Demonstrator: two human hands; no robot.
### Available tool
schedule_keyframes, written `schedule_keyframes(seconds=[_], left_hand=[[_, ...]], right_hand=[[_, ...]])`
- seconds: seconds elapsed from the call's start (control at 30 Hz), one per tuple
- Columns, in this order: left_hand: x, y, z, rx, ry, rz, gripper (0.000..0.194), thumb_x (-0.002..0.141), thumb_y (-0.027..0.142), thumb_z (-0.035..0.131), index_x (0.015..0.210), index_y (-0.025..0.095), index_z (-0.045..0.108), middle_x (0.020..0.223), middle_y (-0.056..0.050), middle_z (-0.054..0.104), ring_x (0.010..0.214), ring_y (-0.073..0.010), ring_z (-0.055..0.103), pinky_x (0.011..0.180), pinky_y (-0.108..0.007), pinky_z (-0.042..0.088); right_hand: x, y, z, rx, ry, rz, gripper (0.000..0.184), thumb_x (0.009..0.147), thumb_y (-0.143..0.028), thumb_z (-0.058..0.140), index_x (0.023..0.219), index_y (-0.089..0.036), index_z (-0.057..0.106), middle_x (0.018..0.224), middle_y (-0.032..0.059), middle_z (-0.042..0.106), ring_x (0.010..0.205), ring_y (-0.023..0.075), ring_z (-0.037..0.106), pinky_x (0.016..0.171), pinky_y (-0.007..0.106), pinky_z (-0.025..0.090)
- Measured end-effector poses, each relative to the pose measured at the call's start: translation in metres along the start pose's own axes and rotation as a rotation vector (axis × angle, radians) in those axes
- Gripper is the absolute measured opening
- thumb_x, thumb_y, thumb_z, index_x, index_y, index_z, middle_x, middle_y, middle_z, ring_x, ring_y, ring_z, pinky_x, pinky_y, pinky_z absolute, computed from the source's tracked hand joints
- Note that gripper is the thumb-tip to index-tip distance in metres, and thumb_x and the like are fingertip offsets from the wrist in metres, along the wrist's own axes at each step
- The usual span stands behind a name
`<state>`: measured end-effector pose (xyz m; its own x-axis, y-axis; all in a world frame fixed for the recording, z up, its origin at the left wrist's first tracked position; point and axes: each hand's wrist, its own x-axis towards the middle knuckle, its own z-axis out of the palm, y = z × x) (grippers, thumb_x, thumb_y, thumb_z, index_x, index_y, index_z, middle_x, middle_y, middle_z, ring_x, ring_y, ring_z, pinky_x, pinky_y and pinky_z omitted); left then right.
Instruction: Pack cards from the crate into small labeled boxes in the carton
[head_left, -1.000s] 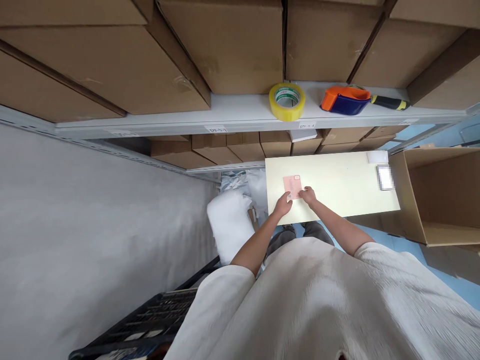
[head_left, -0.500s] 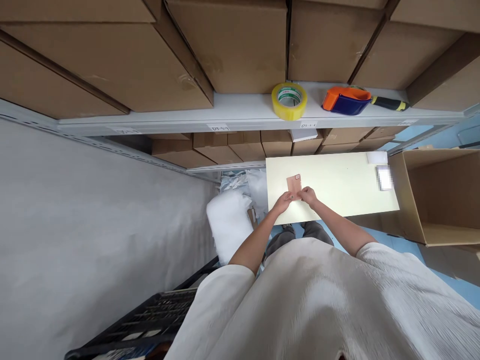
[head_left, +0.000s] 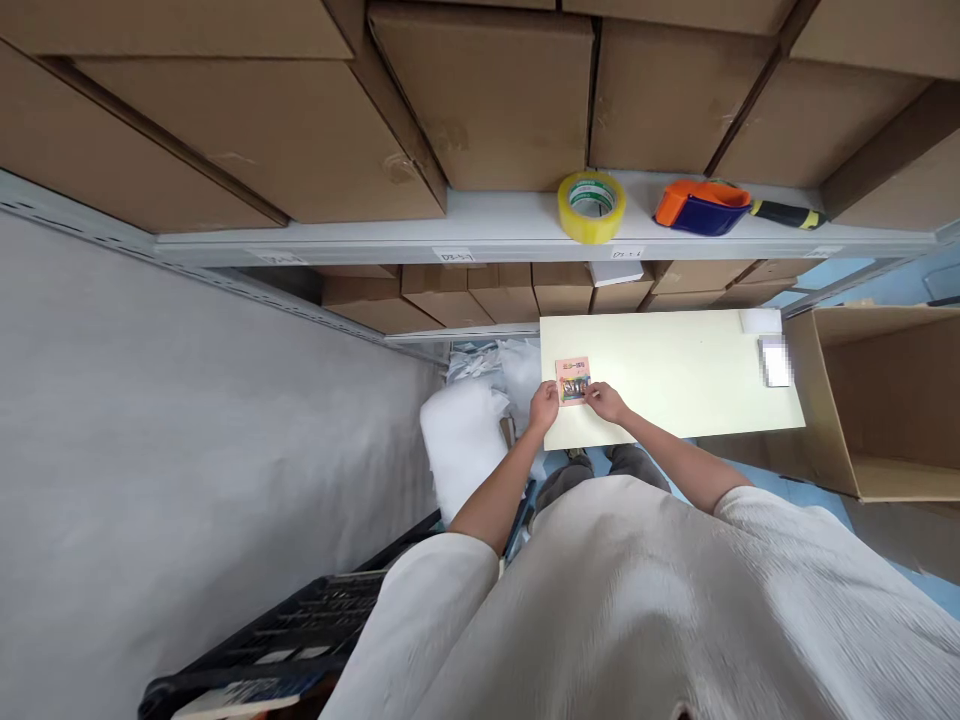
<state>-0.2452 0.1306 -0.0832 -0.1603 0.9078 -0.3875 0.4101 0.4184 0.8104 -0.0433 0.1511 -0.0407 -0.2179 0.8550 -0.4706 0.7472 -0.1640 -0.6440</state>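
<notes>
A small pink book with printed characters and a colourful picture on its cover is over the left part of the pale yellow board. My left hand is closed at the book's left edge. From the right, my right hand pinches its lower right corner. Fingertips partly cover the book's edges. Whether the book touches the board, I cannot tell.
A yellow tape roll, an orange and blue tape dispenser and a black-yellow handle lie on the shelf. An open carton stands right; white foam sheets are left. A black crate is lower left.
The book has turned from its plain pink side to its picture cover and shifted a little left. My left hand has moved to its left edge.
</notes>
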Motion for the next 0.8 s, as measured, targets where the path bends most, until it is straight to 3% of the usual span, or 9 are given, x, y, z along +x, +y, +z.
schedule_keyframes(seconds=[0.1, 0.23, 0.3, 0.43, 0.5, 0.67, 0.8], left_hand=[[-0.011, -0.006, -0.007, 0.137, -0.070, 0.064, 0.044, 0.101, 0.012, 0.050, 0.138, 0.019, 0.072, 0.141, -0.013, 0.077, 0.133, -0.0261, 0.073, 0.117, -0.041, 0.056], [-0.028, -0.006, -0.010, 0.424, -0.296, 0.302, 0.056, 0.099, 0.008, 0.047, 0.150, 0.018, 0.067, 0.159, -0.014, 0.067, 0.150, -0.0281, 0.061, 0.130, -0.045, 0.045], [-0.033, -0.003, -0.010, 0.559, -0.388, 0.347, 0.063, 0.099, 0.009, 0.048, 0.160, 0.017, 0.060, 0.170, -0.016, 0.056, 0.160, -0.0305, 0.050, 0.135, -0.051, 0.038], [-0.028, 0.004, -0.008, 0.721, -0.472, 0.271, 0.077, 0.100, 0.016, 0.051, 0.176, 0.016, 0.036, 0.185, -0.017, 0.028, 0.173, -0.0351, 0.024, 0.140, -0.063, 0.019], [-0.019, 0.007, -0.009, 0.743, -0.489, 0.233, 0.083, 0.099, 0.018, 0.051, 0.179, 0.017, 0.028, 0.188, -0.016, 0.021, 0.175, -0.0364, 0.018, 0.140, -0.066, 0.012], [0.009, 0.015, -0.016, 0.777, -0.478, 0.163, 0.090, 0.097, 0.019, 0.053, 0.181, 0.022, 0.022, 0.190, -0.010, 0.012, 0.175, -0.0394, 0.014, 0.140, -0.068, 0.008], [0.030, 0.023, -0.023, 0.786, -0.448, 0.150, 0.092, 0.096, 0.018, 0.054, 0.181, 0.024, 0.021, 0.190, -0.009, 0.015, 0.171, -0.0409, 0.024, 0.138, -0.067, 0.016]], right_hand=[[-0.005, 0.005, 0.001, -0.246, -0.077, -0.089, 0.038, 0.102, -0.020, 0.054, 0.133, -0.018, 0.075, 0.145, 0.0149, 0.071, 0.129, 0.0276, 0.069, 0.110, 0.038, 0.055], [-0.014, 0.007, 0.000, -0.512, -0.203, -0.183, 0.054, 0.103, -0.023, 0.053, 0.156, -0.022, 0.064, 0.171, 0.0132, 0.054, 0.149, 0.0359, 0.053, 0.121, 0.052, 0.046], [-0.016, 0.006, -0.001, -0.600, -0.256, -0.200, 0.063, 0.102, -0.023, 0.054, 0.165, -0.020, 0.056, 0.180, 0.0133, 0.041, 0.159, 0.0383, 0.043, 0.127, 0.056, 0.039], [-0.011, 0.000, -0.001, -0.718, -0.323, -0.175, 0.079, 0.101, -0.024, 0.055, 0.177, -0.020, 0.035, 0.189, 0.0120, 0.015, 0.170, 0.0392, 0.023, 0.133, 0.059, 0.026], [-0.002, -0.004, -0.002, -0.751, -0.348, -0.137, 0.084, 0.102, -0.025, 0.055, 0.181, -0.023, 0.026, 0.190, 0.0105, 0.006, 0.173, 0.0385, 0.016, 0.135, 0.058, 0.022], [0.030, -0.022, -0.008, -0.790, -0.402, 0.022, 0.091, 0.105, -0.027, 0.056, 0.183, -0.031, 0.009, 0.190, 0.0130, -0.006, 0.175, 0.0383, 0.004, 0.135, 0.060, 0.015], [0.052, -0.038, -0.011, -0.824, -0.392, 0.110, 0.095, 0.104, -0.025, 0.059, 0.182, -0.038, 0.005, 0.190, 0.0159, -0.006, 0.174, 0.0417, 0.009, 0.133, 0.061, 0.016]])
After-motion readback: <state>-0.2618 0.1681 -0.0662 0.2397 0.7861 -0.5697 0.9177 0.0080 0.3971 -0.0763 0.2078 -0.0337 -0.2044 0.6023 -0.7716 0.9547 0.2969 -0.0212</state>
